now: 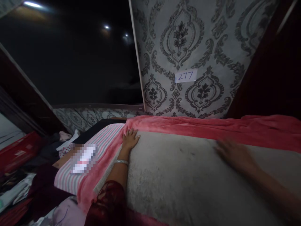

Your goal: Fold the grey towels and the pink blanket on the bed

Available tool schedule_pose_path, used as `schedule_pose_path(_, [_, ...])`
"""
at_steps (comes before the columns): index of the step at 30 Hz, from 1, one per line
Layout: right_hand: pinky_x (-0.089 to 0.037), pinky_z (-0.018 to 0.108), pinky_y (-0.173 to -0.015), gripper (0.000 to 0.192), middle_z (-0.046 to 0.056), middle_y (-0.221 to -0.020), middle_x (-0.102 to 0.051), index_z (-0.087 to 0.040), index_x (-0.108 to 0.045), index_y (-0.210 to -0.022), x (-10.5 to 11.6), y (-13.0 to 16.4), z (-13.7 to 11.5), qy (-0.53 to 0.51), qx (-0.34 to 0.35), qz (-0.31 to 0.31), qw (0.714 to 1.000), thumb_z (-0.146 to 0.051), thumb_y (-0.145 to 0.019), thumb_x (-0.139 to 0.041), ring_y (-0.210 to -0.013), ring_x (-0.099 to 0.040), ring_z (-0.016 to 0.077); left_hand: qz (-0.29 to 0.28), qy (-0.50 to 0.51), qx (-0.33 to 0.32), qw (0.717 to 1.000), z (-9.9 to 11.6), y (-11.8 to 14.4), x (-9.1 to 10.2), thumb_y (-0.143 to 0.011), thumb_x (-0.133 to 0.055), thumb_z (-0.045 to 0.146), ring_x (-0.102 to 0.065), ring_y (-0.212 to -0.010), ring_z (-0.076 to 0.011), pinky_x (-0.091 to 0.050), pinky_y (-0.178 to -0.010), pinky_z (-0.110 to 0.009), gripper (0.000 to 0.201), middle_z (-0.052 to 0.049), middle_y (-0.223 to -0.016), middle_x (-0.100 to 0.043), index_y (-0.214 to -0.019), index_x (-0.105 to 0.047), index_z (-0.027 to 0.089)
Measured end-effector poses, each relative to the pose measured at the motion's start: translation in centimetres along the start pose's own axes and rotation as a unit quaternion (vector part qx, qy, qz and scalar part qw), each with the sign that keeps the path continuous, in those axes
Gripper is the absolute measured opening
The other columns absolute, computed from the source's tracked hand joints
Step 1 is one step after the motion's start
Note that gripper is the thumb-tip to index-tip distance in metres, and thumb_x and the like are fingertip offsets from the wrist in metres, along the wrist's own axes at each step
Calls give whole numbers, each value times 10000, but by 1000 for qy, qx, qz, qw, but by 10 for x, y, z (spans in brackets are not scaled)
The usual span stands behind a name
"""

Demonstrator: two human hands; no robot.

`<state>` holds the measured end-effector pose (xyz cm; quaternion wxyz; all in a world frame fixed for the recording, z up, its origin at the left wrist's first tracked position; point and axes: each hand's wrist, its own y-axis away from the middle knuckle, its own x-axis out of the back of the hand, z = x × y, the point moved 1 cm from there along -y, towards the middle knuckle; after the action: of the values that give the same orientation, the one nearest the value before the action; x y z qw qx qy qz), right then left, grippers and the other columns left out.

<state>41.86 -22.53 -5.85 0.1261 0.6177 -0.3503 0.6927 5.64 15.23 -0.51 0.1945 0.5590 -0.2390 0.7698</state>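
A large flat grey pad with a worn, mottled surface lies on a pink-red blanket. My left hand rests at the pad's far left corner, palm down with its fingers spread, partly over the blanket's edge. A pale bracelet circles that wrist, below which a dark red lace sleeve shows. Over the right part of the pad is my right hand, blurred by motion. It looks flat with the fingers stretched out, and I see nothing held in it. Whether it touches the surface I cannot tell.
A striped cloth sticks out from under the blanket on the left, with a blurred-out white item on it. Clothes are piled at lower left near a red box. Behind are a dark screen and patterned wallpaper bearing a "277" label.
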Motion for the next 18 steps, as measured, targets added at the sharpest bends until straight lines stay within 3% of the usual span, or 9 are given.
schedule_pose_path(3, [-354,530,-1089,594,156,-1530,-400,-174,-485,-1447,25,-25,-129,-68,150,-72,984,-427,-932,-330,-1412,-363,307,51,199,-28,978,-7,1,0,-912,-516,425,-228,-1499,-300,-92,-1216,-571,482,-84,-1567,-395,-1343,-605,229])
schedule_pose_path(6, [-257,525,-1159,636,163,-1587,-274,-123,-357,-1525,48,-40,-247,-150,227,-135,953,-374,-941,-341,-1464,-267,295,65,305,-38,949,-17,0,0,-967,-392,448,-403,-1422,-243,-242,-1207,-460,507,-102,-1483,-512,-1351,-598,190])
schedule_pose_path(8, [-198,545,-1174,639,162,-1610,-197,-97,-292,-1549,56,-43,-309,-204,244,-166,933,-312,-949,-333,-1490,-192,292,64,336,-34,939,-23,-1,-1,-1001,-250,481,-485,-1364,-226,-323,-1172,-426,592,-120,-1423,-573,-1408,-540,166])
schedule_pose_path(10, [-165,558,-1178,624,164,-1615,-170,-79,-283,-1547,57,-43,-355,-241,265,-171,918,-295,-962,-314,-1494,-171,296,56,373,-24,926,-27,-3,-2,-1002,-146,533,-529,-1324,-232,-362,-1148,-426,690,-151,-1362,-618,-1435,-505,133])
schedule_pose_path(12, [-133,554,-1187,619,154,-1612,-194,-84,-309,-1537,52,-41,-385,-253,279,-172,910,-364,-984,-313,-1492,-174,295,44,392,-14,919,-30,-5,-5,-990,-112,582,-538,-1315,-241,-373,-1138,-430,751,-169,-1335,-633,-1436,-498,117])
schedule_pose_path(14, [-99,537,-1198,643,134,-1608,-220,-106,-332,-1532,43,-42,-396,-251,278,-175,911,-450,-988,-333,-1493,-171,290,34,389,-14,921,-30,-6,-7,-987,-156,599,-515,-1338,-245,-350,-1153,-423,733,-159,-1354,-621,-1408,-535,135])
schedule_pose_path(16, [-76,535,-1200,665,126,-1612,-208,-119,-320,-1541,34,-44,-390,-243,256,-177,919,-481,-984,-343,-1497,-149,297,25,355,-20,934,-30,-6,-9,-994,-200,574,-473,-1373,-236,-305,-1179,-404,676,-126,-1389,-600,-1366,-584,161])
schedule_pose_path(18, [-82,537,-1197,656,132,-1616,-195,-124,-308,-1549,25,-49,-366,-219,218,-178,934,-467,-991,-318,-1498,-147,299,19,312,-21,950,-29,-6,-9,-1004,-202,537,-445,-1395,-220,-274,-1194,-389,640,-93,-1421,-576,-1340,-611,178])
